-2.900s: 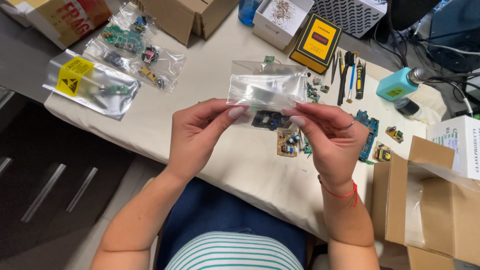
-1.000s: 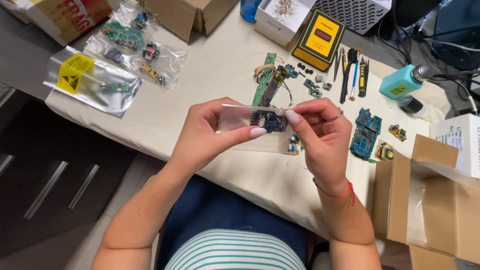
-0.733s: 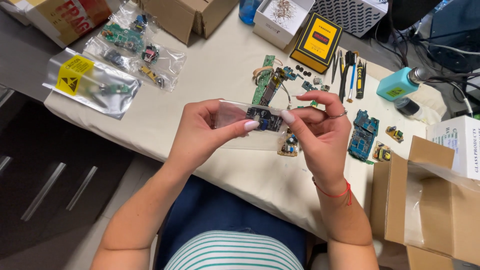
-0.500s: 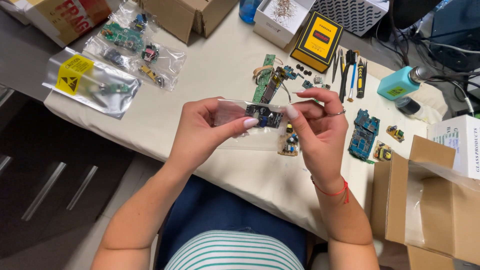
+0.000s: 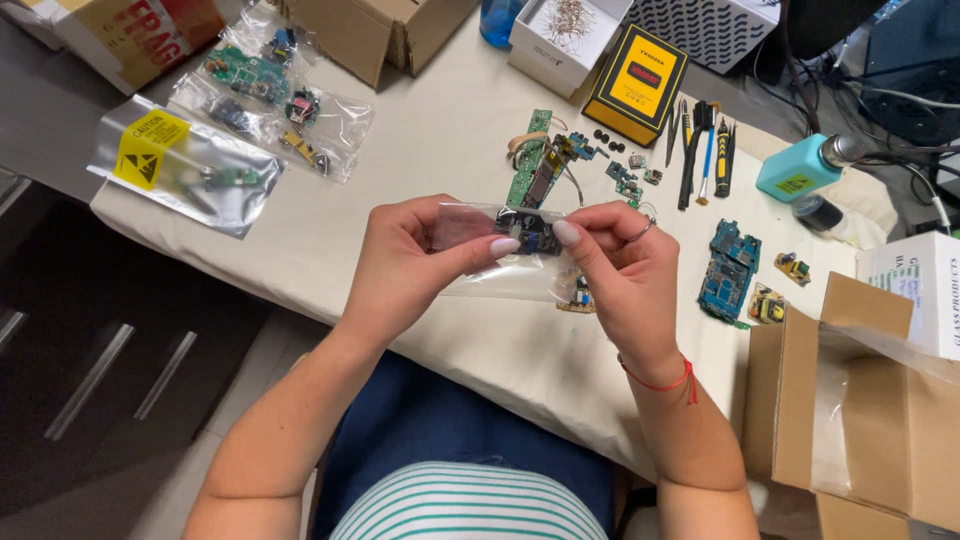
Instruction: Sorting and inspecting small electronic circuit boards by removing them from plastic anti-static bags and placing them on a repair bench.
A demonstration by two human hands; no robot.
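Observation:
Both hands hold a small clear plastic bag just above the near edge of the white table. My left hand pinches the bag's left side between thumb and fingers. My right hand pinches its right side, thumb on top. A small dark circuit board shows between the two thumbs, at the bag's top edge. Whether the board sits fully inside the bag I cannot tell.
Several loose circuit boards lie past my hands: a long green board, a blue board. Clear bags of parts and a bag with a yellow label lie left. A yellow box, hand tools, teal bottle, cardboard box stand right.
The bag was held up flat and wide; my hands have since drawn closer together and lower, and the small dark board now sits between my thumbs at the bag.

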